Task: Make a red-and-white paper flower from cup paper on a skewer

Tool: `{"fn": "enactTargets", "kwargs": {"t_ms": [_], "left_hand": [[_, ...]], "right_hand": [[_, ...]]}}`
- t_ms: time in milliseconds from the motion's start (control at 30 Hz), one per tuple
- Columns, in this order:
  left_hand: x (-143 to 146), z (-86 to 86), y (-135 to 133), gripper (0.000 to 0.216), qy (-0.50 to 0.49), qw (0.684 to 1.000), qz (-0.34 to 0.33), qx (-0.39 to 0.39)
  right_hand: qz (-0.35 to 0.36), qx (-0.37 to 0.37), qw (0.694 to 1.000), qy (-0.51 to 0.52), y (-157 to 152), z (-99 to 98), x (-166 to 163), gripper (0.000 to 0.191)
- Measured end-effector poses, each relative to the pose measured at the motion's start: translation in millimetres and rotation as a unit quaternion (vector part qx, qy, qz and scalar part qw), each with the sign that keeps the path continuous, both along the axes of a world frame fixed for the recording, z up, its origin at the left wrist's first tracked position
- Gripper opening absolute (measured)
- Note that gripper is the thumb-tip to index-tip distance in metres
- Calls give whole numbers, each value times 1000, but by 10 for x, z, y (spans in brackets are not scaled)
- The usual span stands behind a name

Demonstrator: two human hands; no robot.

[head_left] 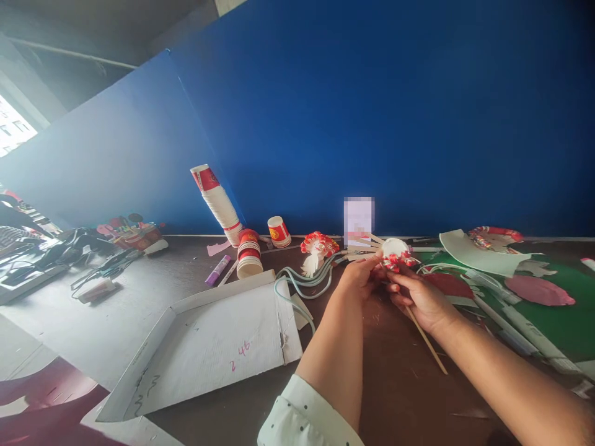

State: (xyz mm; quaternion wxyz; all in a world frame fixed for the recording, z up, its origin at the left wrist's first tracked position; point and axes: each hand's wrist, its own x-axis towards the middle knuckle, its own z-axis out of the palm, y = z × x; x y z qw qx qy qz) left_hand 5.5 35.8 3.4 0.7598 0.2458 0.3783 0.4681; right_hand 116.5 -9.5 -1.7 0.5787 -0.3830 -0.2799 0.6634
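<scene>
At the far left edge a dark clutter of tools (93, 260) lies on the table (404, 396). A flat white cardboard tray (209, 347) sits nearer the front, open side up, with pink writing on it. Behind it lies a purple marker (217, 271), and a tall stack of paper cups (217, 201) leans against the blue wall (372, 105). A short stack of red and white cups (249, 254) stands just beside it, and a single cup (279, 231) lies tipped over near the wall. A red and white paper craft (316, 248) rests next, with pale looping cords (302, 282) running from it toward the tray.

The left hand (360, 275) has its fingertips closed in a pinch on the left side of a cut paper cup (394, 249), held just above the table, near the wall. The right hand (421, 297) meets it from the other side, its fingers curled shut on the cup's red fringe. A thin wooden stick (427, 344) slants out from under the right palm; I cannot tell if that hand grips it too.

To the right lie a white paper plate piece (469, 254), a red ring (495, 234), pink cutouts (539, 290) and a green sheet (567, 325).
</scene>
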Motion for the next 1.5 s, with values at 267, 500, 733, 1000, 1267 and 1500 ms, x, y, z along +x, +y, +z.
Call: {"fn": "enactTargets", "kwargs": {"t_ms": [267, 500, 733, 1000, 1267, 1500], "left_hand": [[-29, 28, -25, 28, 76, 996, -2, 37], [-66, 32, -45, 29, 158, 984, -17, 80], [-167, 94, -42, 31, 149, 986, -26, 73], [-179, 84, 18, 9, 162, 985, 55, 11], [-133, 9, 58, 12, 165, 982, 93, -1], [-144, -62, 85, 9, 169, 983, 68, 17]], "right_hand": [[-4, -44, 996, 78, 29, 4, 50, 23], [-16, -53, 995, 88, 56, -8, 99, 21], [-39, -58, 993, 94, 62, -1, 115, 21], [-58, -60, 991, 101, 74, 11, 122, 21], [-91, -133, 985, 58, 28, -24, -44, 21], [-25, -121, 992, 22, -126, 24, -239, 19]]}}
